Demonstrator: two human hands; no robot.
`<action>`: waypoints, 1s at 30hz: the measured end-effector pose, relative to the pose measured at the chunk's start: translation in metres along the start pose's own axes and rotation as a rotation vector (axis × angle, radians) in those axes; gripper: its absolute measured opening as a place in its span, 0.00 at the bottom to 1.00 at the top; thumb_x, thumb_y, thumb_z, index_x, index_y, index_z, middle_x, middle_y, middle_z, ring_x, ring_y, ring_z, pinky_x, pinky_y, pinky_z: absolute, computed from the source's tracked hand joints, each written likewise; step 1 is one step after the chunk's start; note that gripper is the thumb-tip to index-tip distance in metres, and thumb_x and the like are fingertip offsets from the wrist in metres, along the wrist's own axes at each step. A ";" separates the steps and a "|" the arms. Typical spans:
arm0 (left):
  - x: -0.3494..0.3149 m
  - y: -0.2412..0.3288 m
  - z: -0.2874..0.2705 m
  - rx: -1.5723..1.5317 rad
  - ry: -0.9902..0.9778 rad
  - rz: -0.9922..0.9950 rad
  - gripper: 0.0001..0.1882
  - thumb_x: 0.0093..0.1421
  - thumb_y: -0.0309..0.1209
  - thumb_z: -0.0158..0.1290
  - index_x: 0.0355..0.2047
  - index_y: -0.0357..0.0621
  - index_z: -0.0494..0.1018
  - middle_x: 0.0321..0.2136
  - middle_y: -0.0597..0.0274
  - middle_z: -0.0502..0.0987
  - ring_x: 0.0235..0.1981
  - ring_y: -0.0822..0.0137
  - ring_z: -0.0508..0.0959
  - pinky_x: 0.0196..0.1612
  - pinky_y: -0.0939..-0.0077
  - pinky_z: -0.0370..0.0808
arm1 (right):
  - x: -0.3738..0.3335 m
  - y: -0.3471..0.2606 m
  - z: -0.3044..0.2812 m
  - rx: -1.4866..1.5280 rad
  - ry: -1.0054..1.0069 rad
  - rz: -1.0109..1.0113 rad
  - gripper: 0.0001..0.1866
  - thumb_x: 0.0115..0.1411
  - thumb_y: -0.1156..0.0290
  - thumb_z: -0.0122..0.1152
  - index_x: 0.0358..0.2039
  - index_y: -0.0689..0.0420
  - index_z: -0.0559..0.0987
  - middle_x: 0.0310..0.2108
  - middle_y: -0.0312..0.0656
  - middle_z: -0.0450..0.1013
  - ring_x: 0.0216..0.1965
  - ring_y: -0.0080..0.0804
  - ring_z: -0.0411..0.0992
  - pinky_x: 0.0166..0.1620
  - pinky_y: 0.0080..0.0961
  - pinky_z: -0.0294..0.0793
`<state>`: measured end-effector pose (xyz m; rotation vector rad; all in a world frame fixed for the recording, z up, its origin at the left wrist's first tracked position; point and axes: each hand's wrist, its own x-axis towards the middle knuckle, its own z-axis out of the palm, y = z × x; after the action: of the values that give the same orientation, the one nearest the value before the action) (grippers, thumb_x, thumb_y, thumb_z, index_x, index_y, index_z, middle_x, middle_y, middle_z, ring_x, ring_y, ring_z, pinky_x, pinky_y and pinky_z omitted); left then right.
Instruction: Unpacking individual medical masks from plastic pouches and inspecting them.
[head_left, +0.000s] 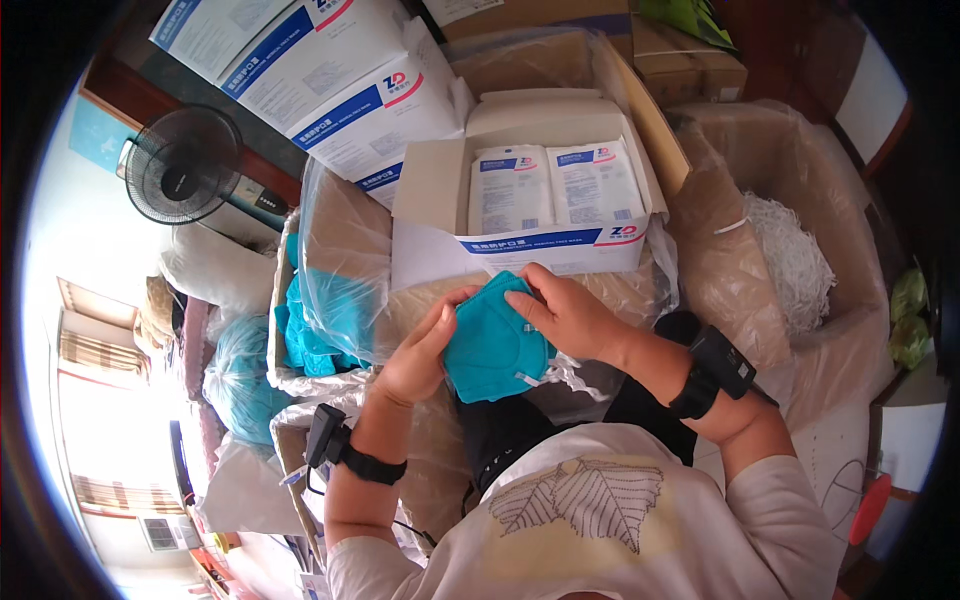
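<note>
- The left hand [420,350] and the right hand [565,315] are close together, both clamped on a teal face mask [492,345] held in front of the person's chest.
- The left hand's fingers [440,318] wrap the mask's left edge; the right hand's fingers [528,300] press on its top right part.
- White elastic straps [560,378] hang from the mask's lower right side, just under the right hand.
- Each wrist carries a black band with a small black device: one on the left wrist [330,440], one on the right wrist [715,370].
- Just beyond the mask stands an open white carton [440,190] with blue trim, holding two flat white packets [555,185] side by side.
- The carton rests on a large cardboard box lined with clear plastic [350,250].
- To the left, more teal masks [300,330] lie in a plastic-lined box.
- To the right, a plastic-lined box holds a heap of white straps [795,260].
- Stacked white cartons [320,70] lie at the top left, beside a black fan [182,165].
</note>
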<state>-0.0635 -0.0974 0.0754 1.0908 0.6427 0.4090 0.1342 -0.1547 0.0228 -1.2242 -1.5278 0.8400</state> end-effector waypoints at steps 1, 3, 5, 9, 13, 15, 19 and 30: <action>0.003 -0.001 0.002 0.110 0.088 -0.010 0.19 0.64 0.32 0.39 0.54 0.42 0.59 0.46 0.61 0.67 0.49 0.72 0.65 0.51 0.78 0.62 | -0.001 -0.001 0.001 -0.024 -0.009 -0.005 0.15 0.60 0.60 0.47 0.37 0.61 0.64 0.25 0.54 0.70 0.28 0.52 0.70 0.30 0.38 0.67; 0.007 -0.003 0.005 0.240 0.186 0.002 0.18 0.64 0.33 0.38 0.53 0.42 0.59 0.45 0.61 0.68 0.47 0.74 0.66 0.50 0.80 0.63 | -0.001 -0.002 0.004 -0.046 -0.008 -0.009 0.15 0.60 0.60 0.45 0.38 0.60 0.63 0.25 0.56 0.70 0.29 0.55 0.70 0.30 0.41 0.67; 0.010 -0.007 0.006 0.279 0.206 0.048 0.18 0.64 0.33 0.38 0.53 0.41 0.60 0.44 0.62 0.69 0.46 0.75 0.67 0.49 0.81 0.63 | 0.000 -0.002 0.006 -0.040 0.013 -0.007 0.15 0.61 0.60 0.45 0.39 0.59 0.62 0.25 0.56 0.70 0.28 0.55 0.70 0.29 0.43 0.67; 0.014 -0.015 0.008 0.373 0.147 0.179 0.16 0.63 0.32 0.40 0.50 0.40 0.63 0.42 0.62 0.69 0.45 0.74 0.67 0.49 0.79 0.64 | -0.005 0.005 0.011 -0.076 0.035 -0.012 0.15 0.61 0.59 0.44 0.38 0.59 0.62 0.24 0.56 0.70 0.27 0.54 0.70 0.28 0.42 0.67; 0.014 -0.020 0.011 0.442 0.137 0.233 0.15 0.62 0.29 0.43 0.49 0.40 0.64 0.42 0.62 0.70 0.44 0.73 0.67 0.49 0.79 0.64 | -0.004 0.001 0.009 -0.188 -0.004 0.020 0.17 0.61 0.58 0.43 0.40 0.59 0.62 0.26 0.57 0.71 0.28 0.54 0.71 0.29 0.40 0.69; 0.014 -0.022 0.009 0.415 0.150 0.215 0.15 0.61 0.28 0.43 0.49 0.41 0.64 0.42 0.62 0.69 0.44 0.73 0.68 0.48 0.79 0.64 | -0.002 0.002 0.008 -0.166 -0.012 0.001 0.18 0.61 0.57 0.44 0.41 0.59 0.63 0.27 0.57 0.71 0.30 0.53 0.71 0.30 0.39 0.69; 0.015 -0.016 -0.001 0.344 0.221 0.245 0.16 0.61 0.28 0.44 0.50 0.42 0.63 0.43 0.62 0.69 0.43 0.74 0.68 0.47 0.80 0.65 | -0.002 0.002 0.009 0.120 -0.056 -0.060 0.20 0.60 0.57 0.46 0.42 0.60 0.62 0.31 0.58 0.71 0.34 0.53 0.71 0.35 0.38 0.69; 0.018 0.000 0.012 0.827 0.353 0.488 0.20 0.62 0.31 0.43 0.53 0.38 0.59 0.51 0.50 0.65 0.54 0.61 0.64 0.54 0.73 0.59 | -0.003 -0.005 0.011 -0.242 -0.109 -0.019 0.17 0.58 0.61 0.49 0.39 0.61 0.63 0.23 0.55 0.71 0.27 0.54 0.71 0.30 0.43 0.68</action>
<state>-0.0421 -0.0946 0.0746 2.0075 0.8889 0.8045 0.1224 -0.1580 0.0240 -1.3531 -1.7673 0.7347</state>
